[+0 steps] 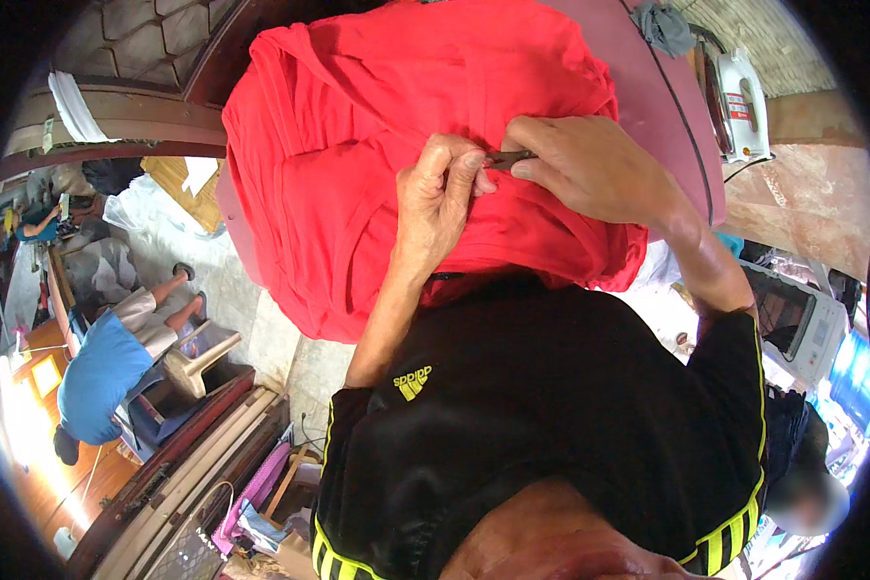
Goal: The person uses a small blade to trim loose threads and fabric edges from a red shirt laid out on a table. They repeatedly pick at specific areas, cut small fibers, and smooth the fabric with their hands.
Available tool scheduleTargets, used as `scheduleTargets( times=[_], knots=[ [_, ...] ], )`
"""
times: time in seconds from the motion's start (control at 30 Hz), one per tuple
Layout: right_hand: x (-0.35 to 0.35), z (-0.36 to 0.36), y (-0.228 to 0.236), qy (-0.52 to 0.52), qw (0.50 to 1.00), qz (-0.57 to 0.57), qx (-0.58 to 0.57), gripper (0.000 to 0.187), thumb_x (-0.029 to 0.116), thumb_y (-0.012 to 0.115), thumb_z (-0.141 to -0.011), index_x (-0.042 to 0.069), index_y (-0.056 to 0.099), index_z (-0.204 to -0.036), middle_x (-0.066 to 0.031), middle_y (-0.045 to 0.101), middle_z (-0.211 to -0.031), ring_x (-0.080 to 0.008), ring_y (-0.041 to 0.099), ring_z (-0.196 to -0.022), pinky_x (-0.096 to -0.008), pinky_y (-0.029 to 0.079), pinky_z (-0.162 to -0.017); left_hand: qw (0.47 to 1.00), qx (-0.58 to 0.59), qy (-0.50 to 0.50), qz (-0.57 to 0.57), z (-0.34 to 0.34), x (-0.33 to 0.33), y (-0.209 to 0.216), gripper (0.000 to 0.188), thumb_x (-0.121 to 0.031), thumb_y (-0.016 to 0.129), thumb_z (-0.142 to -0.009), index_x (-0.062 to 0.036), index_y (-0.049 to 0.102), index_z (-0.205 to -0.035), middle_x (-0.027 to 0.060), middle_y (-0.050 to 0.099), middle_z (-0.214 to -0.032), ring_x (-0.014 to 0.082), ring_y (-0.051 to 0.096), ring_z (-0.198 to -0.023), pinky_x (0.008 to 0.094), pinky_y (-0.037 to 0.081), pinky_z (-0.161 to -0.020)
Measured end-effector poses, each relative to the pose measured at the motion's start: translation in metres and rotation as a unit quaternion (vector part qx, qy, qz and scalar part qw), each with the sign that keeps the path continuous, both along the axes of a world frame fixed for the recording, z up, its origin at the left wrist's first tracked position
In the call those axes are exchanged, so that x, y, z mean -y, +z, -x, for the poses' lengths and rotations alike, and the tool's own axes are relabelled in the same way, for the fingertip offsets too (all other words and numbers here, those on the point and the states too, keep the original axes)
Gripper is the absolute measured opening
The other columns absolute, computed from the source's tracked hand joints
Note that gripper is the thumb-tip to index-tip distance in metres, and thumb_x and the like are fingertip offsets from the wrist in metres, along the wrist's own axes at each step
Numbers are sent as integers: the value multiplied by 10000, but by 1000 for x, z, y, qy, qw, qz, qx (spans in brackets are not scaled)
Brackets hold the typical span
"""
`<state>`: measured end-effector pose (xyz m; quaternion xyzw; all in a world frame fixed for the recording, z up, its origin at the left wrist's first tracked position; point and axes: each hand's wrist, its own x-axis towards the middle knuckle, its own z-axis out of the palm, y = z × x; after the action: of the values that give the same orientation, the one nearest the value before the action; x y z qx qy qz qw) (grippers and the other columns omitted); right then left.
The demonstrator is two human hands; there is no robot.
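Red fabric covers most of the pink desk and spills past its near left corner. Over it, the right hand grips a small dark metal tool, its tip meeting the pinched fingertips of the left hand. A black cord runs along the desk's right side; just beyond that edge sits a white iron.

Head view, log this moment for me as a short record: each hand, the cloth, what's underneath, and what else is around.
Right hand: holds a small dark tool
Left hand: pinched closed by the tool's tip; what it pinches is too small to tell
Red cloth: creased, bunched, beneath both hands
Underneath: pink surface
Right side: white iron
Left background: person in blue, stool
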<state>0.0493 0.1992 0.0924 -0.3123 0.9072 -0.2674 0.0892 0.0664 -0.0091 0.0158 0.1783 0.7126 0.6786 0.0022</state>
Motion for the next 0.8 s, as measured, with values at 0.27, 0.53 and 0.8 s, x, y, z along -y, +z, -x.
scheduleTargets(
  times=[0.27,0.53,0.8],
  knots=[
    [7,5,-5,13,1000,-13,-2,183,233,579,-957,58,528,-959,-146,654,-825,-372,657,-800,-493,479,-674,1000,3,-8,1,2,1,-2,129,-129,528,-1048,-13,554,-995,64,660,-758,126,672,-691,254,554,-630],
    [0,8,-9,24,998,40,31,184,235,594,-953,56,553,-973,-141,644,-815,-333,656,-807,-454,491,-685,999,17,26,-44,-5,2,6,89,-42,543,-1022,12,578,-960,83,660,-820,122,646,-716,263,525,-664],
    [-43,-9,-14,-90,939,296,150,325,51,718,-867,15,613,-1173,-62,689,-998,-137,670,-985,-281,521,-865,912,225,-194,283,-109,171,60,30,-43,643,-899,-16,653,-909,105,679,-809,208,653,-698,344,511,-668]
  ],
)
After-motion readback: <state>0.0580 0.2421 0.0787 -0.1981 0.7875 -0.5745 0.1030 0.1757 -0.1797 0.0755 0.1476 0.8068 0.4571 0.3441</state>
